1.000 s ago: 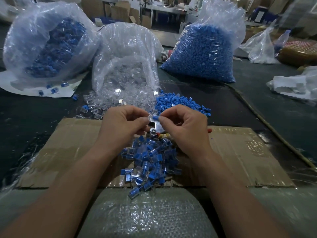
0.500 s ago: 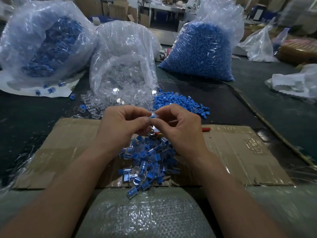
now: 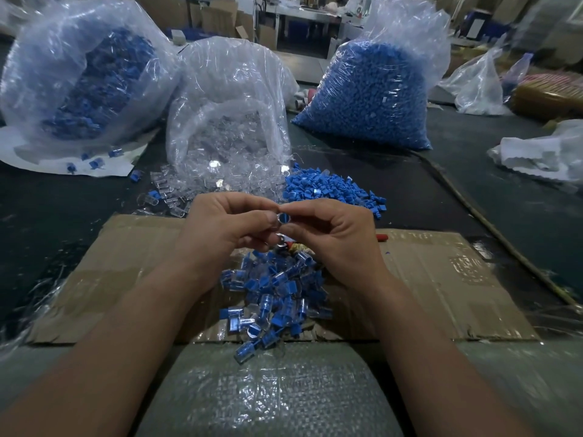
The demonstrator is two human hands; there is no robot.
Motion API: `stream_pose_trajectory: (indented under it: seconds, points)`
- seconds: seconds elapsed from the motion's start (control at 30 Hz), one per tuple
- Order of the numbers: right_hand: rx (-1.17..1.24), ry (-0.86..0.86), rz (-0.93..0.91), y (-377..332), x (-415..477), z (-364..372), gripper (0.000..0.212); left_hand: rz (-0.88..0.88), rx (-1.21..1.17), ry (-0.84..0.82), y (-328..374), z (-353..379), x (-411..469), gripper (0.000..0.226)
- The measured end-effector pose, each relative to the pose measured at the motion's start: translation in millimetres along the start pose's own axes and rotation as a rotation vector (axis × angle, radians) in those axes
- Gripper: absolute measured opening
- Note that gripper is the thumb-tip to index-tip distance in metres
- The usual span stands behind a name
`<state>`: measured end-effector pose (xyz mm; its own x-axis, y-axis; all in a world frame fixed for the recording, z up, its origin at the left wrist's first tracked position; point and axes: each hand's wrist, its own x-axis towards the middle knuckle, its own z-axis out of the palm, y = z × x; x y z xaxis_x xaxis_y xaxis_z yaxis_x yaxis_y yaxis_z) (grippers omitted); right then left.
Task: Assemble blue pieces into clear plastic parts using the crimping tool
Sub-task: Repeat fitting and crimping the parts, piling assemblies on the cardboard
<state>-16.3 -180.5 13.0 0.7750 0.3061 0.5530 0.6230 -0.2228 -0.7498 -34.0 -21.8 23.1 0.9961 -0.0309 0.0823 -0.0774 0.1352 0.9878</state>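
Blue piece seated in clear part held up over the cardboard, pinched from both sides: left hand and right hand, fingertips clamped on it. Assembled pile lies below on the cardboard. Crimping tool mostly hidden under the hands. Loose blue pieces and bag of clear parts sit beyond.

Your left hand and right hand pinch one blue-filled clear part above the finished pile on cardboard.
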Motion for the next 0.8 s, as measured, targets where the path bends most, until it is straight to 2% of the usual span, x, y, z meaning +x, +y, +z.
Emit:
stream_pose_trajectory:
  seconds: [0.37,0.8]
  points:
    - [-0.085,0.042,-0.053,4.0,0.7,-1.0,0.031,-0.028,-0.031,-0.042,-3.2,-0.2,4.2,0.008]
    - [-0.186,0.01,-0.1,-1.0,-0.4,1.2,0.026,-0.011,0.042,-0.067,-8.1,-2.3,7.1,0.009]
